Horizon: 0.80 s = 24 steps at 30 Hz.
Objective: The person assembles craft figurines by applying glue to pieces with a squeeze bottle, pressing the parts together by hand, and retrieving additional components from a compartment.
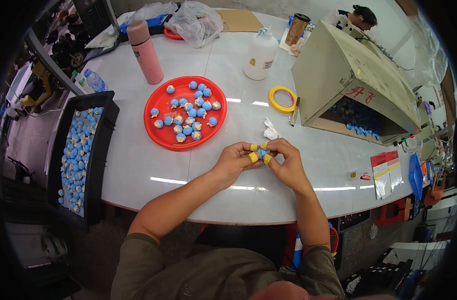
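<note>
Over the near middle of the table, my left hand (234,162) and my right hand (287,162) meet fingertip to fingertip. Between them they pinch a small blue piece (262,152), mostly covered by my fingers. Yellow tape wraps the thumb and a fingertip of each hand. Just beyond the hands lies a crumpled white tissue (271,130). To their upper left stands a round red tray (153,133) with several small blue-and-cream ball-shaped pieces (190,113) scattered in it.
A black bin (106,117) of similar blue pieces sits at the left edge. Behind the tray stand a pink bottle (147,57) and a white bottle (261,57). Right of them are a yellow tape roll (273,102) and a beige metal box (321,75) holding blue pieces. A person (356,19) is beyond it.
</note>
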Each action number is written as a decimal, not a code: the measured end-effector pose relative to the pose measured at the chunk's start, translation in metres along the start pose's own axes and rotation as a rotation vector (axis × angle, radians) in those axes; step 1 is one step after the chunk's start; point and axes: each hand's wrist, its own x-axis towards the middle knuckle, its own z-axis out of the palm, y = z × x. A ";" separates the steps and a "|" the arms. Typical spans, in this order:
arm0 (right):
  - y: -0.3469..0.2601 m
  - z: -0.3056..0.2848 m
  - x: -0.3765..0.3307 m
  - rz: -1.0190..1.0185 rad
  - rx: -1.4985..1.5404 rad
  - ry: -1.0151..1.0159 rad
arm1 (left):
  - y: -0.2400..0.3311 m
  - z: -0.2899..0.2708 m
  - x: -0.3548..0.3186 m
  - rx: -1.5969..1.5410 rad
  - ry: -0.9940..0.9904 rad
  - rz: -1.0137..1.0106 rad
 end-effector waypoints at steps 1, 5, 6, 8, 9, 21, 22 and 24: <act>0.000 0.000 0.000 0.004 0.007 0.000 | 0.000 0.000 0.000 0.000 -0.001 -0.001; 0.000 0.001 -0.001 -0.017 -0.008 -0.009 | -0.003 0.000 0.001 0.038 0.004 0.031; -0.001 0.001 -0.001 -0.016 -0.007 -0.009 | -0.003 0.000 0.001 0.049 0.007 0.037; -0.002 0.001 -0.001 -0.028 0.000 -0.018 | -0.003 -0.002 0.001 0.046 0.007 0.026; -0.001 0.001 -0.001 -0.027 0.001 -0.016 | -0.002 -0.002 0.001 0.042 0.006 0.016; 0.016 0.011 -0.003 0.337 0.269 -0.018 | 0.008 0.002 -0.002 0.081 0.045 -0.163; 0.014 0.013 -0.003 0.384 0.292 0.000 | 0.009 0.002 -0.002 0.082 0.045 -0.163; 0.013 0.016 -0.003 0.431 0.314 0.020 | 0.012 0.003 -0.004 0.034 0.039 -0.216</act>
